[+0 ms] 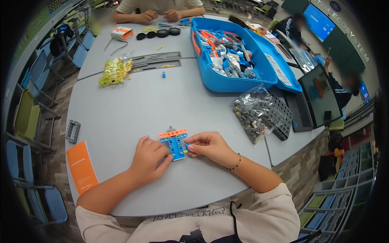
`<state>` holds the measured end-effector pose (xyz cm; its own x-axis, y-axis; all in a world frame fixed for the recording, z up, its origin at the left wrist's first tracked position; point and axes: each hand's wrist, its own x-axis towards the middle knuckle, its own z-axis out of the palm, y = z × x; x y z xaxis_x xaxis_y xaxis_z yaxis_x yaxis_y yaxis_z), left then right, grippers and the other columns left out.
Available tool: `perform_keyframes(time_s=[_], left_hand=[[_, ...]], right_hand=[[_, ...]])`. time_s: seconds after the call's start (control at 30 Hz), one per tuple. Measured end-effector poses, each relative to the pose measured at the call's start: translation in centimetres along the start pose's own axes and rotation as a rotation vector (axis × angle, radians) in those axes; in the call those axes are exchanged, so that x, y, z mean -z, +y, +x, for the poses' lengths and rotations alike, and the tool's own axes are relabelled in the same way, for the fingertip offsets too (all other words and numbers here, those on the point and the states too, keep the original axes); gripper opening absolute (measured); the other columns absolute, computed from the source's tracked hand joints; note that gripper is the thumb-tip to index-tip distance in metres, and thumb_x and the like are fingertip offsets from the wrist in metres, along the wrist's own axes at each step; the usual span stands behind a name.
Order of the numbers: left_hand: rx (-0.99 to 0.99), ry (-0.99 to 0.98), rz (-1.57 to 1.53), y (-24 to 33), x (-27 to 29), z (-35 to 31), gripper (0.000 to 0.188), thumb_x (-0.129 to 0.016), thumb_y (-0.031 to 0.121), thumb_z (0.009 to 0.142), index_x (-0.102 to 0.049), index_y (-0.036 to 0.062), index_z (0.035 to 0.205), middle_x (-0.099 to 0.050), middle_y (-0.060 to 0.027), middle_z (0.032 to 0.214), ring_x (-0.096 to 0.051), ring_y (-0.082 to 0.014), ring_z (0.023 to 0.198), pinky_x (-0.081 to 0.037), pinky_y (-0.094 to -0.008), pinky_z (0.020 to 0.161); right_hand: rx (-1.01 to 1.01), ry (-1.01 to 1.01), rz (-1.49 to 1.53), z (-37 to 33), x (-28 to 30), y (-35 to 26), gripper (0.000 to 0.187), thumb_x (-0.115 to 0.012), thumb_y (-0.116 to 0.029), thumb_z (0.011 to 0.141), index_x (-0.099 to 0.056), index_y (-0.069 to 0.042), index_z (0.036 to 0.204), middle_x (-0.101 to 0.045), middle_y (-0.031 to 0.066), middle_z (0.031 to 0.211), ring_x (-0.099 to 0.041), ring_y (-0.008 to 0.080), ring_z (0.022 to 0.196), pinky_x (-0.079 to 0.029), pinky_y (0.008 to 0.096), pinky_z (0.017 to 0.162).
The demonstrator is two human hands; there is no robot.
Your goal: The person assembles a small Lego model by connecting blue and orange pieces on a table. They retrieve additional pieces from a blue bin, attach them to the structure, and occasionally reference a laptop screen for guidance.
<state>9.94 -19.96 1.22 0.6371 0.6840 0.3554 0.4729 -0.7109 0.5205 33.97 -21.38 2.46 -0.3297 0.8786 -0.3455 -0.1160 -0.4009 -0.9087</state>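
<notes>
A small model of blue and orange building beams (176,146) lies on the grey table in front of me, with a grey piece at its far end. My left hand (150,158) is closed on the model's left side, thumb and fingers at its edge near a yellowish rod. At its right side, my right hand (210,147) pinches a small blue building piece (187,146) between thumb and fingers, close against the model. The fingers partly cover that piece, so its exact shape is hidden.
A blue bin (210,83) of building parts stands far right, near a bag of grey parts (253,115) and a laptop (300,109). A yellow parts bag (115,72) lies far left; an orange booklet (82,168) lies nearer. Another person's hands (162,16) rest opposite.
</notes>
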Motion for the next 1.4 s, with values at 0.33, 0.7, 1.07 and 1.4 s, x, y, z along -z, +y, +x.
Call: perform_keyframes(time_s=[0.33,0.7,1.07,1.4], left_hand=[[-0.001,-0.006,0.006,0.2,0.2,0.0,0.008,-0.066,0.015,0.080,-0.061,0.0102,0.083,-0.056,-0.0026,0.083,-0.052,-0.0233,0.082,-0.034,-0.0518,0.096],[-0.013,0.000,0.021,0.3,0.2,0.2,0.007,-0.067,0.015,0.079,-0.062,0.0105,0.082,-0.056,-0.0017,0.079,-0.053,-0.0219,0.078,-0.034,-0.0520,0.095],[0.000,0.006,0.046,0.1,-0.1,-0.3,0.009,-0.067,0.012,0.075,-0.058,0.0100,0.078,-0.056,-0.0032,0.078,-0.053,-0.0232,0.079,-0.031,-0.0516,0.097],[-0.037,0.010,-0.007,0.5,-0.2,0.3,0.013,-0.063,0.006,0.071,-0.051,0.0071,0.075,-0.047,-0.0057,0.072,-0.048,-0.0252,0.073,-0.027,-0.0504,0.100]], right_hand=[[-0.023,0.014,-0.054,-0.3,0.0,-0.3,0.021,-0.066,-0.006,0.087,-0.062,0.006,0.104,-0.068,0.0104,0.088,-0.065,0.0124,0.076,-0.054,0.0235,0.070],[-0.095,0.025,0.028,-0.4,0.0,-0.6,0.024,-0.066,-0.005,0.087,-0.063,0.006,0.108,-0.068,0.0128,0.093,-0.068,0.0160,0.083,-0.055,0.0243,0.075],[-0.103,-0.041,0.009,-0.4,0.5,-0.3,0.029,-0.068,-0.003,0.084,-0.062,0.007,0.110,-0.068,0.0156,0.095,-0.068,0.0177,0.084,-0.056,0.0272,0.078],[0.019,-0.036,0.126,0.2,0.3,1.1,0.021,-0.070,-0.002,0.081,-0.063,0.007,0.099,-0.067,0.0131,0.087,-0.067,0.0157,0.075,-0.058,0.0262,0.070]])
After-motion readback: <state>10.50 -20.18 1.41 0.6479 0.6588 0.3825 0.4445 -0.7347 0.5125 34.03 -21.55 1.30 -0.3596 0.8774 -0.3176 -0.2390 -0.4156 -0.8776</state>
